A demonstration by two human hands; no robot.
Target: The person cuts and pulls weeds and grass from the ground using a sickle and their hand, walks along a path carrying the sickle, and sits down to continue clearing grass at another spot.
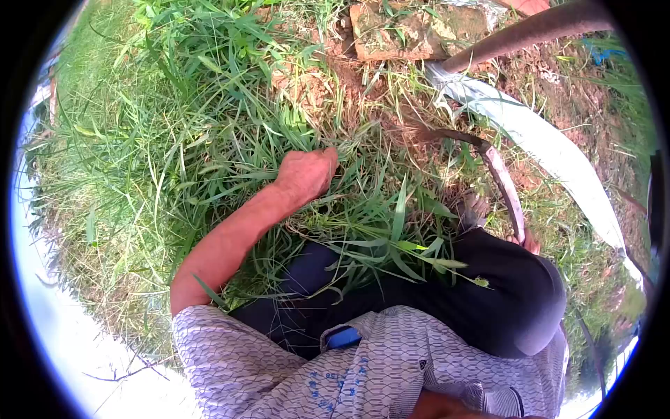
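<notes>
**Grass gripped in the left fist, curved sickle held at the right knee**

The widest area is taken up by grass (pixel 146 153), dense on the left and broken on the right by reddish soil (pixel 551 77). The near edge of the growth is overlapped by dark trousers (pixel 509 293) and a patterned shirt (pixel 391 349). Along the right side a long pale sheet (pixel 544 136) is stretched, its far end lying near a thick curved pole (pixel 534 36). Beside that pole, at the far edge, a flat slab (pixel 398 31) is set in the soil.

The sickle (pixel 504 183) is held between the sheet and the grass, its handle angled down to the right knee and its dark blade pointed left. Its tip is blurred. The handle is clamped by the fingers of the right hand (pixel 530 241), which is partly hidden behind the knee. The fingers of the left hand (pixel 307 173) are curled together, apparently around grass stems; the inside of the fist cannot be seen.

The left knuckles could be cut if the blade were swept left too far or too high, since its tip could be masked by the stems. The edge could also be snagged on the sheet or chipped on the slab by a wide swing.
</notes>
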